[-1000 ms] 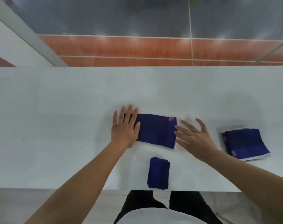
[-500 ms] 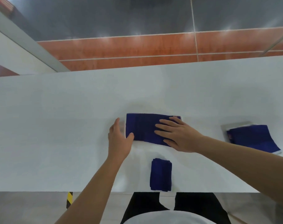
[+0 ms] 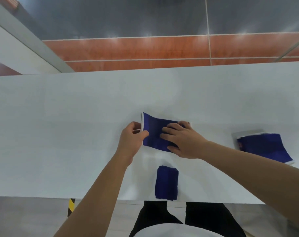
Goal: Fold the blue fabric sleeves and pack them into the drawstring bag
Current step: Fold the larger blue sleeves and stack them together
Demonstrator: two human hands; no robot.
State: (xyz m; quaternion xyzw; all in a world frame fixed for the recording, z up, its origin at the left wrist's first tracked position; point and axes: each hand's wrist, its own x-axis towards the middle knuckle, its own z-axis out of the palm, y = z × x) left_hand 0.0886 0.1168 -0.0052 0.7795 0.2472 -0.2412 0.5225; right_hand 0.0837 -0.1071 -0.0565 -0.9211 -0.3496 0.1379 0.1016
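Observation:
A blue fabric sleeve with a white hem lies flat on the white table. My left hand pinches the sleeve's left end and lifts that edge off the table. My right hand lies flat with straight fingers on the sleeve's right half, pressing it down. A folded blue sleeve sits near the table's front edge, below my hands. Another blue sleeve lies on a grey piece at the right; whether that piece is the drawstring bag is unclear.
The table's front edge runs just below the folded sleeve, with my dark trousers under it. A yellow-black striped marker shows on the floor at the lower left. Beyond the table's far edge is red and grey flooring.
My right hand slid from beside the sleeve onto its right half. My left hand left the top of the sleeve, took its left end and raised that edge.

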